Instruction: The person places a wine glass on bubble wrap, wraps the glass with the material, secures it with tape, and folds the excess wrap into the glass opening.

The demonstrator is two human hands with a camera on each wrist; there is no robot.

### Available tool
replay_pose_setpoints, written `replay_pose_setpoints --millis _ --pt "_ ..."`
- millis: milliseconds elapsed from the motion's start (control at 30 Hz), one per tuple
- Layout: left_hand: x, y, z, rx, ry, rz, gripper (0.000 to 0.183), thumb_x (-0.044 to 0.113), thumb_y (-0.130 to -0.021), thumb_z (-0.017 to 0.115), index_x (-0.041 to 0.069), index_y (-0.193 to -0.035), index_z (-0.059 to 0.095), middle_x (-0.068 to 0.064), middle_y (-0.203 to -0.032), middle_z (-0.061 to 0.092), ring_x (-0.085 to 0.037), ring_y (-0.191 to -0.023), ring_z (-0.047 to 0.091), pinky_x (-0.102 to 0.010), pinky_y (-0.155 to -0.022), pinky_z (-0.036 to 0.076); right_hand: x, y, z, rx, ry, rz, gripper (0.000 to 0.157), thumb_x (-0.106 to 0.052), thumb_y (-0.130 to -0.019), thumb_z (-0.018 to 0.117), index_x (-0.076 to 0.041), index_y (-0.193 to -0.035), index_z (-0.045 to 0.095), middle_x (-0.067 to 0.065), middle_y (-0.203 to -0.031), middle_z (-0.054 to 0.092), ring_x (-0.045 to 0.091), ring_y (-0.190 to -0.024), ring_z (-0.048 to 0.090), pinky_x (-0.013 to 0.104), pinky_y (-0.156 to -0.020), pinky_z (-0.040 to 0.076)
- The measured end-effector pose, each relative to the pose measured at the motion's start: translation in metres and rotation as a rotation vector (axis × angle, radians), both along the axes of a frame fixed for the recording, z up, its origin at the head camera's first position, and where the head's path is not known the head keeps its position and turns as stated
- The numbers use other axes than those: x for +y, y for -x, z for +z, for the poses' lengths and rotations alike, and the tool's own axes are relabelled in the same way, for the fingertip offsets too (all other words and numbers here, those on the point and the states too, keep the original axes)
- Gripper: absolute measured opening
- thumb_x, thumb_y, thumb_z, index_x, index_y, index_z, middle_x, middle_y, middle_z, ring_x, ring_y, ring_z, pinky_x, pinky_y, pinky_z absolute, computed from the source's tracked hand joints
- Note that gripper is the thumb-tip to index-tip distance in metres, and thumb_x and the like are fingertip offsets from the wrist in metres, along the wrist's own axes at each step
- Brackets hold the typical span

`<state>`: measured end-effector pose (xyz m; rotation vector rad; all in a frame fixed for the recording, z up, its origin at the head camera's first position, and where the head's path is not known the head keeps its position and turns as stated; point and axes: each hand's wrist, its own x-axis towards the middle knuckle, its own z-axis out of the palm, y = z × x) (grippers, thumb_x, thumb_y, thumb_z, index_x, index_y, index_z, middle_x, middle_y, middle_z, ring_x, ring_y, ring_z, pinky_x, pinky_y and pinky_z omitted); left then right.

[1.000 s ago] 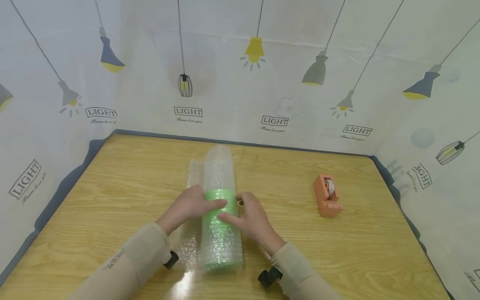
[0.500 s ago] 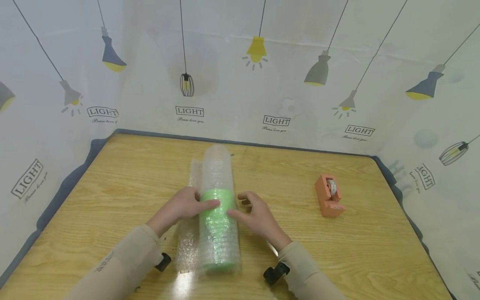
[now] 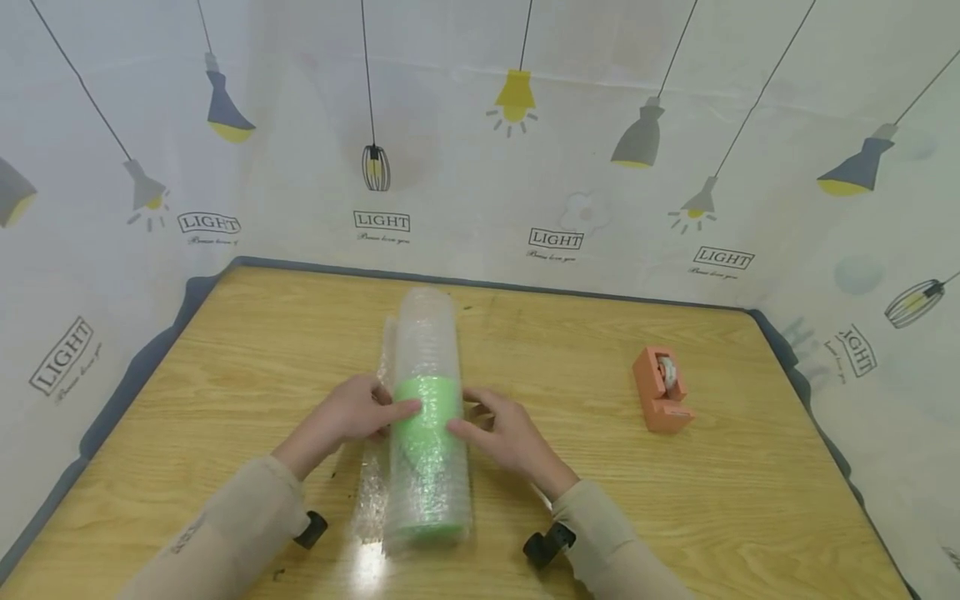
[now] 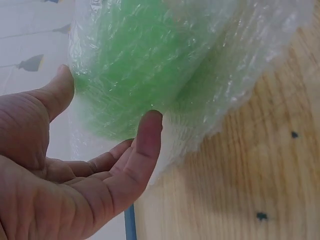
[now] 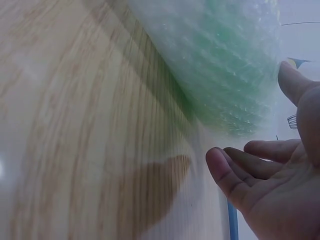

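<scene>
1. Wrap [image 3: 426,333]: I see clear bubble sheet rolled into a long cylinder, lying lengthwise on the table [image 3: 570,358], its loose strip [image 3: 372,500] along the left.
2. Green item [image 3: 433,400]: enclosed in the roll's nearer part, which I see through the layers.

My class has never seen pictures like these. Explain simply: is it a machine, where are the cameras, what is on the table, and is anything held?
There is no machine, just a person's two bare hands. The widest picture comes from a camera worn on the head, looking down at the table. The two close-ups come from cameras on the wrists, one for each hand.

On the table lie a bubble-wrap roll, with something green showing through, and an orange tape dispenser.

The left hand and right hand cup the roll's sides, thumbs towards its top. Neither plainly grips it.
</scene>
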<state>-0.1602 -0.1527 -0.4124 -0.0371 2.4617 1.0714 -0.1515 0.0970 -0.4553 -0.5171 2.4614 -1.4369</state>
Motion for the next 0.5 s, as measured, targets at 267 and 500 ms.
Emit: replay_pose_setpoints --millis 267,500 --pt "-0.0038 -0.0012 -0.0020 0.007 -0.081 -0.019 0.060 0.047 -0.097 0.071 -0.010 -0.115 0.063 -0.019 -0.105 0.070 -0.023 -0.084 0.071 -0.043 -0.079 0.061 -0.0015 -0.0014 0.0018 -0.042 0.037 0.035 0.055 -0.033 -0.104 0.065 -0.008 -0.151 0.051 0.016 -0.149 0.056 0.033 -0.118 0.067 0.045 -0.098 0.057" --pt "-0.0012 -0.0024 -0.0003 -0.005 -0.115 -0.039 0.063 0.047 -0.097 0.070 -0.011 -0.121 0.062 -0.021 -0.112 0.069 -0.024 -0.086 0.070 -0.045 -0.083 0.061 -0.0001 -0.0024 0.0009 -0.035 0.067 0.002 0.051 -0.029 -0.103 0.065 -0.003 -0.146 0.054 0.020 -0.144 0.059 0.036 -0.117 0.067 0.046 -0.096 0.058"
